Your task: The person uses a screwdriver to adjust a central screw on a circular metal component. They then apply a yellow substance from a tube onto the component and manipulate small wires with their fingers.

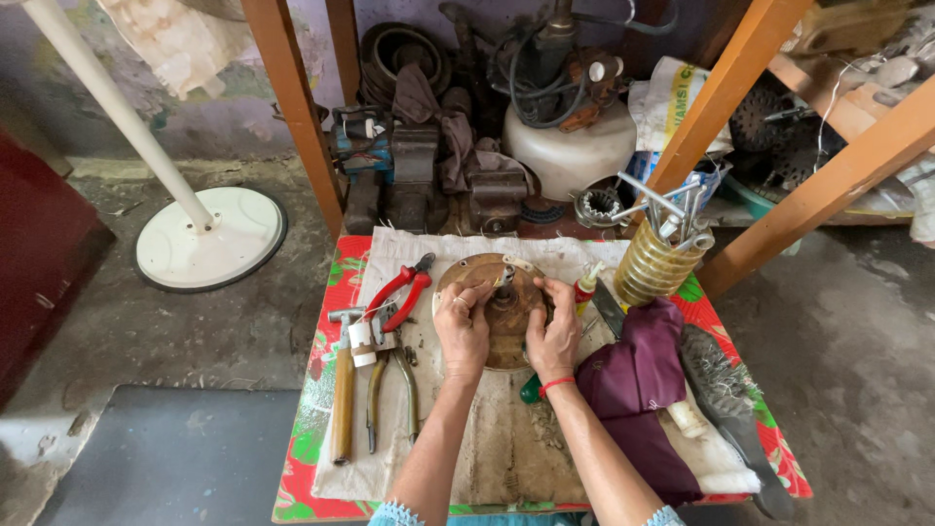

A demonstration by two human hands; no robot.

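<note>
Both hands close on a round, brownish, rust-stained metal disc with a short shaft standing up from its middle: the left hand grips its left edge with curled fingers, and the right hand, a red band at its wrist, clasps the right edge, thumb toward the shaft. The disc lies flat near the middle of a small table covered by a red flowered cloth, on top of a stained, off-white fabric sheet.

Left of the hands lie four tools: one wooden-handled hammer, one pair of bare metal pliers, one pair of red-handled pliers and one small white roll of tape. To the right there is one folded maroon cloth, one wire brush with grey bristles and one small white tube with a red cap just beside the disc. At the far right corner stands one yellowish ribbed holder with several metal spanners poking out of it.

Beyond the table, between orange wooden frame legs, sit one white rounded plastic tank with black hoses, and a white sack with green lettering propped behind it. On the floor to the left rests one white round fan base with its pole.
</note>
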